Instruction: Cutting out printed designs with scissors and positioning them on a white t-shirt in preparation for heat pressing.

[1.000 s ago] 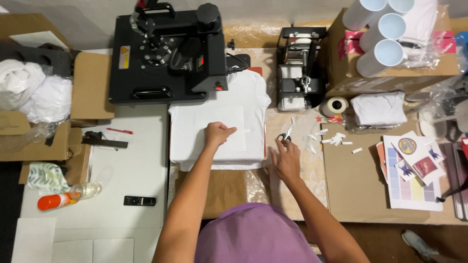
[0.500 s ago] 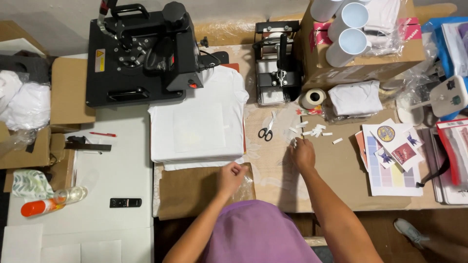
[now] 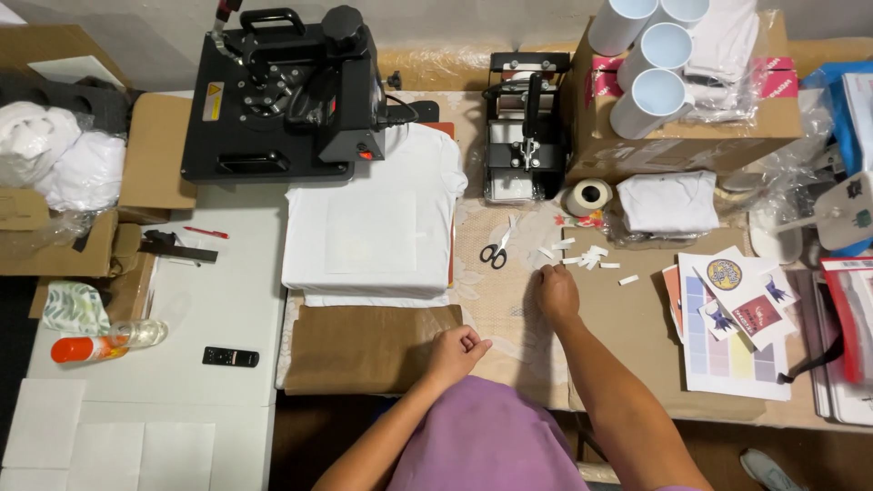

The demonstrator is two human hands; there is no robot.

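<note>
My left hand (image 3: 459,350) is closed in a fist at the near right corner of a brown sheet (image 3: 364,345), with nothing visible in it. My right hand (image 3: 555,291) rests knuckles-up on the patterned table cover, its fingertips curled down just below a scatter of small white tape strips (image 3: 582,256). Whether it pinches a strip is hidden. Black-handled scissors (image 3: 496,253) lie to its left. A white t-shirt (image 3: 373,218) lies flat with a pale square sheet on its chest, beyond the brown sheet.
A black heat press (image 3: 282,91) stands behind the shirt and a mug press (image 3: 523,136) to its right. A tape roll (image 3: 589,195), a folded white shirt (image 3: 668,202), a box of white mugs (image 3: 655,73) and printed sheets (image 3: 737,318) fill the right side.
My left hand has come off the t-shirt and drawn back to the brown sheet's near edge, closing into a fist. My right hand has moved from beside the scissors to the tape strips.
</note>
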